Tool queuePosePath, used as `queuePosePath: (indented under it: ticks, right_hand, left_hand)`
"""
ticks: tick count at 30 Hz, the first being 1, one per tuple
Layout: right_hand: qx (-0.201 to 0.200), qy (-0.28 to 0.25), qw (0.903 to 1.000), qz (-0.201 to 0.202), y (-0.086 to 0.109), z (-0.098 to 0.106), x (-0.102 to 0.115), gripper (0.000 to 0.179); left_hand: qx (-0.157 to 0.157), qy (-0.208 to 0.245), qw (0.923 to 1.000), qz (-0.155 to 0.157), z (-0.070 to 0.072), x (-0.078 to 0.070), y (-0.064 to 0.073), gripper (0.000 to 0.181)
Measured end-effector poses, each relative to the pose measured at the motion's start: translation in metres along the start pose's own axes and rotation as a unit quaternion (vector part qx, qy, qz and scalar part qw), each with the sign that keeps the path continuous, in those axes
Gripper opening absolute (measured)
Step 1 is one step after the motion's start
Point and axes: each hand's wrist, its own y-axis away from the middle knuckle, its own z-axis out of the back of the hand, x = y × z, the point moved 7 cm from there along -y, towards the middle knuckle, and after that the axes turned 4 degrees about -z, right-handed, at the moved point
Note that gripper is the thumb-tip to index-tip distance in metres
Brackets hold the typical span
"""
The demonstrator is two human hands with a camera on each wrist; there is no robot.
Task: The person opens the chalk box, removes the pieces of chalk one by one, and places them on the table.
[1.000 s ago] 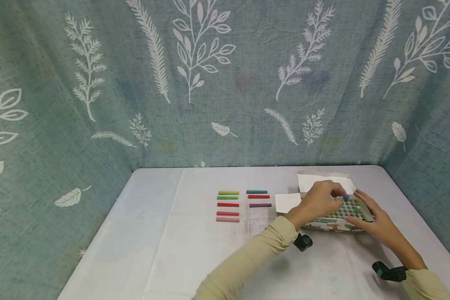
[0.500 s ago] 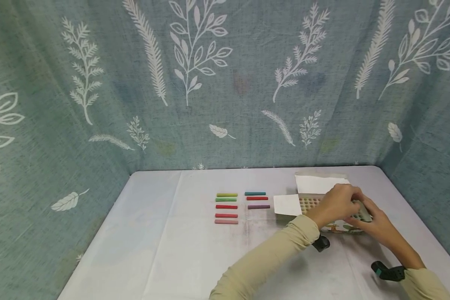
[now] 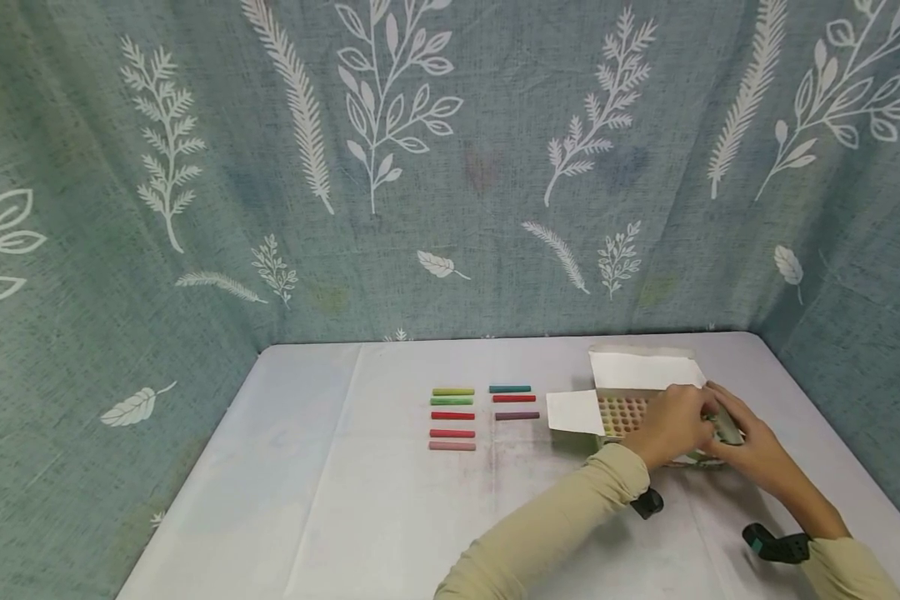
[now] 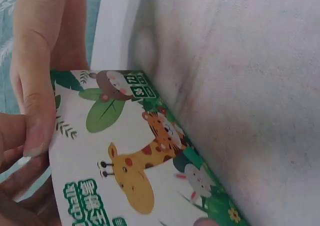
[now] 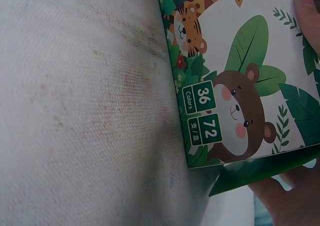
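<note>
An open cardboard chalk box (image 3: pixel 622 415), holding rows of chalk ends, is at the right of the table in the head view. Its printed front (image 4: pixel 115 161) shows cartoon animals in both wrist views. My right hand (image 3: pixel 757 442) grips the box's right end, thumb over the front top edge and fingers behind. My left hand (image 3: pixel 671 423) is over the right half of the box, fingers bent down among the chalk near my right thumb. The left fingertips are hidden in the head view, and I cannot tell whether they pinch a chalk stick.
Loose chalk sticks lie in two columns to the left: one with yellow (image 3: pixel 453 392), green (image 3: pixel 452 402), red (image 3: pixel 452 415) and pink (image 3: pixel 452 446), another with teal (image 3: pixel 510 389), red (image 3: pixel 513 398) and purple (image 3: pixel 517 416). White flaps (image 3: pixel 573 412) stick out from the box.
My left hand has moved right and slightly down over the box, from beside a raised blue chalk to near my right thumb. My right hand stays on the box end.
</note>
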Motion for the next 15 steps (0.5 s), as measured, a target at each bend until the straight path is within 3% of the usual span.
queuePosePath:
  ticks: [7, 15]
  right_hand:
    - [-0.003, -0.01, 0.9999, 0.011, 0.0, -0.0006, 0.0026, 0.079]
    - [-0.001, -0.001, 1.0, 0.003, 0.0, 0.0015, 0.0015, 0.08]
  left_hand:
    - [-0.028, -0.062, 0.9976, 0.016, -0.0015, -0.0005, -0.0052, 0.017]
    - [-0.029, -0.083, 0.9961, 0.009, -0.004, -0.0003, -0.0078, 0.019]
